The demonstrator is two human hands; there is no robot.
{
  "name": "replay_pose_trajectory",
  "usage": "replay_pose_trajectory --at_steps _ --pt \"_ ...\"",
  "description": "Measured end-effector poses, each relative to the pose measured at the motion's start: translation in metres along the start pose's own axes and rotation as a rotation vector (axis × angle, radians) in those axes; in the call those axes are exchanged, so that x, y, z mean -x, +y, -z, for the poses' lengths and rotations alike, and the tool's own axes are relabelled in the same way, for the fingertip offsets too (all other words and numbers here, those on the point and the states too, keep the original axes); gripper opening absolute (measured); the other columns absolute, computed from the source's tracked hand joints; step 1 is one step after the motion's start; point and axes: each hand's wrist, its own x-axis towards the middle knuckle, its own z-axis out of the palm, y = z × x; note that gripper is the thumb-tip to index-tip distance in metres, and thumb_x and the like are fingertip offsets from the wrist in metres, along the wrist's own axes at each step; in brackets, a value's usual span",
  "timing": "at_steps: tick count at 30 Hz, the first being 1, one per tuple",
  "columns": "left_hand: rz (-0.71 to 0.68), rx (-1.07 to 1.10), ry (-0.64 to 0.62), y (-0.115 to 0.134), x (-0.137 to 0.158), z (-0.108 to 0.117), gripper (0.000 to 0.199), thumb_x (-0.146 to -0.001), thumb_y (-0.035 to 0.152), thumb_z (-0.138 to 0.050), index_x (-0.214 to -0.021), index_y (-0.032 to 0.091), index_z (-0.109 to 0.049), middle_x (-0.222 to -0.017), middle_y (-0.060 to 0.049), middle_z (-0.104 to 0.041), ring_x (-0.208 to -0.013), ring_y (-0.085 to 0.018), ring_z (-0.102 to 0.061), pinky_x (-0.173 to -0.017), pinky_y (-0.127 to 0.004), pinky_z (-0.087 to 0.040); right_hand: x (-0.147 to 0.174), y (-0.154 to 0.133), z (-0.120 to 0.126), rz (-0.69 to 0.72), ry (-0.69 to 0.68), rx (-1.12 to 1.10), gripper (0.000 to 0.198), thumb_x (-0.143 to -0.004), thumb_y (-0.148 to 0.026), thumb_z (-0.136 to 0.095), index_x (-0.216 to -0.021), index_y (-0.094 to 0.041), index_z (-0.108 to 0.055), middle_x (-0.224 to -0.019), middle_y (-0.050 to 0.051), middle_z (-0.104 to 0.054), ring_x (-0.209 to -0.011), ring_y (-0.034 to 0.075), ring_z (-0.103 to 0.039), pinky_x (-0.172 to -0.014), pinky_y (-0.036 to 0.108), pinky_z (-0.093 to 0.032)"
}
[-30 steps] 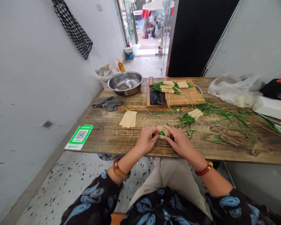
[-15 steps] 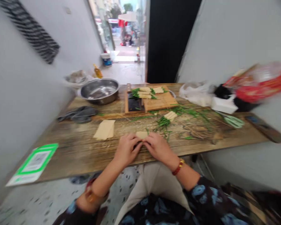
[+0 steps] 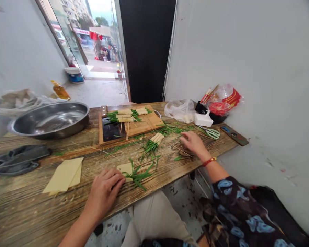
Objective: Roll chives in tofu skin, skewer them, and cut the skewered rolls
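Note:
My left hand [image 3: 105,187] presses its fingers down on the near end of a pale yellow tofu sheet [image 3: 125,168], partly rolled around green chives [image 3: 140,176] whose ends stick out to the right. Its palm side is hidden. My right hand [image 3: 194,144] is over the thin wooden skewers [image 3: 181,150] on the right of the table, fingers slightly apart, with nothing visible in them. Between the hands lie finished tofu rolls [image 3: 157,138] with chive ends showing. A small stack of flat tofu sheets [image 3: 64,175] rests left of my left hand.
Behind stands a cutting board [image 3: 146,121] bearing a cleaver [image 3: 112,133] and several skewered rolls. A steel basin [image 3: 51,120] and grey cloth [image 3: 18,157] lie left. Loose chives, scissors [image 3: 212,133], a plastic bag [image 3: 180,110] and a phone [image 3: 234,135] lie right.
Both hands were together on the tofu sheet. The right hand has left it and moved right to the skewers, while the left stays on the roll. The view has turned right.

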Motion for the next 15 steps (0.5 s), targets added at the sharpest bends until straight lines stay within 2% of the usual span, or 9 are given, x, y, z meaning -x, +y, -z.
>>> replay_pose_trajectory --at_steps 3,6,9,11,15 --pt "-0.001 0.009 0.003 -0.001 0.0 0.0 0.025 -0.09 0.033 -0.048 -0.075 0.023 -0.065 -0.085 -0.002 -0.066 -0.081 -0.02 -0.056 -0.073 -0.032 -0.04 -0.007 0.062 0.007 -0.141 -0.021 0.182 0.045 -0.076 -0.047 -0.067 -0.106 -0.013 -0.065 -0.097 0.012 -0.065 -0.089 0.021 -0.06 -0.079 0.03 -0.044" --pt "0.004 0.019 0.003 -0.001 0.001 -0.001 0.025 -0.09 0.034 -0.048 -0.076 0.023 -0.066 -0.086 -0.003 -0.066 -0.082 -0.019 -0.056 -0.072 -0.032 -0.041 -0.007 0.089 0.001 -0.212 -0.049 0.198 0.037 -0.074 -0.046 -0.069 -0.094 -0.014 -0.068 -0.092 0.011 -0.067 -0.087 0.021 -0.06 -0.077 0.029 -0.043" --pt "-0.003 0.031 -0.001 -0.003 0.001 -0.001 0.025 -0.09 0.035 -0.049 -0.077 0.022 -0.066 -0.087 -0.003 -0.066 -0.082 -0.019 -0.056 -0.073 -0.031 -0.041 -0.009 0.091 -0.012 -0.229 -0.031 0.161 0.02 -0.081 -0.032 -0.061 -0.089 -0.017 -0.07 -0.089 0.009 -0.068 -0.083 0.019 -0.061 -0.075 0.027 -0.042" --pt "-0.008 0.037 0.001 -0.004 0.002 -0.002 0.025 -0.09 0.035 -0.05 -0.077 0.022 -0.066 -0.087 -0.002 -0.066 -0.082 -0.018 -0.056 -0.074 -0.031 -0.041 -0.011 0.085 -0.02 -0.224 -0.005 0.128 0.016 -0.081 -0.026 -0.057 -0.086 -0.017 -0.07 -0.09 0.009 -0.069 -0.083 0.018 -0.061 -0.075 0.026 -0.041" --pt "0.009 0.037 0.008 -0.004 0.004 -0.004 0.023 -0.09 0.034 -0.051 -0.078 0.022 -0.066 -0.087 -0.002 -0.066 -0.083 -0.018 -0.055 -0.075 -0.031 -0.04 -0.013 0.07 -0.025 -0.208 0.044 0.02 0.023 -0.082 -0.031 -0.053 -0.071 -0.017 -0.067 -0.071 0.005 -0.067 -0.067 0.017 -0.058 -0.064 0.025 -0.039"
